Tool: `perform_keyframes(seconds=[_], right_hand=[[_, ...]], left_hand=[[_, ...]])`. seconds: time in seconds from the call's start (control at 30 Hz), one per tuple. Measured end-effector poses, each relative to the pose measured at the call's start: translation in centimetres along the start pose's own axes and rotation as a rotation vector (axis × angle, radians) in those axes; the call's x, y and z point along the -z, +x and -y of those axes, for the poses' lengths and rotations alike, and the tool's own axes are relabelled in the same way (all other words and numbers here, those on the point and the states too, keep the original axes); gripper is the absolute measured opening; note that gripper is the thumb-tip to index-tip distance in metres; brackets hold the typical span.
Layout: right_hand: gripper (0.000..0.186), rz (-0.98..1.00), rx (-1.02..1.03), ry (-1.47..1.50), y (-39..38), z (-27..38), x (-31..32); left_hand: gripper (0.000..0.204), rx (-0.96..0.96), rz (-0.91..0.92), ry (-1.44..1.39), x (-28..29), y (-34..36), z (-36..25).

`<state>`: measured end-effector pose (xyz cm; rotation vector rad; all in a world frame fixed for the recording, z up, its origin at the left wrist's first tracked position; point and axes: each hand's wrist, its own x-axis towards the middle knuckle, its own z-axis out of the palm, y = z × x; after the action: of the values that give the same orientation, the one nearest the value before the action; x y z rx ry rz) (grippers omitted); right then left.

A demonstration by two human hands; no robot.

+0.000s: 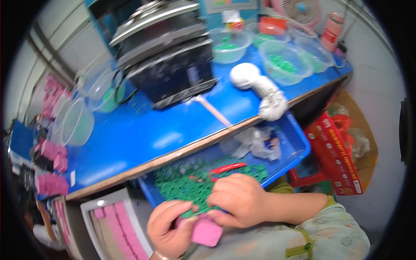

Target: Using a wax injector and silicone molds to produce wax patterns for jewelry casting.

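My left hand (170, 227) is closed round a pink block (207, 232), with its thumb along the block's left edge. A small green plastic piece (190, 213) shows between its fingertips, against the top of the block. My right hand (238, 200) has its fingers curled and its thumb pressed at the block's upper right; whether it also grips the green piece is hidden. Just beyond my hands, a blue tray (303, 146) holds many green plastic pieces (184, 186). Red-handled pliers (227, 168) lie on top of them, with a crumpled clear bag (260, 145) farther right.
A blue worktable (160, 141) carries a black machine (173, 65), a white jointed object (260, 89) and clear tubs (286, 65) with green pieces. At the lower left, a box (93, 216) contains pink blocks. A red carton (336, 151) stands right.
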<state>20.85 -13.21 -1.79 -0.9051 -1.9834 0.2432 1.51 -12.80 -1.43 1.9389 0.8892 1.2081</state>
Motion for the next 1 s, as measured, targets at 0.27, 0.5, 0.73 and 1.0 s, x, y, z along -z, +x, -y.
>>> perform_keyframes(seconds=[0.27,0.5,0.73,1.0], right_hand=[[0.016,-0.707,0.124,-0.595,-0.1,-8.4,12.1],[0.024,-0.775,-0.679,-1.224,-6.9,-20.1,29.0],[0.034,-0.335,-1.157,-1.233,-6.9,-23.0,30.6],[0.023,-0.273,-1.257,-1.066,-6.0,-19.9,30.0]], left_hand=[[0.026,0.373,-0.239,-0.12,0.4,-1.7,0.3],[0.027,0.506,-0.24,-0.266,-0.7,-0.6,0.2],[0.026,0.508,-0.257,-0.293,-0.7,-0.3,0.0],[0.027,0.527,-0.26,-0.283,-1.1,0.2,0.3]])
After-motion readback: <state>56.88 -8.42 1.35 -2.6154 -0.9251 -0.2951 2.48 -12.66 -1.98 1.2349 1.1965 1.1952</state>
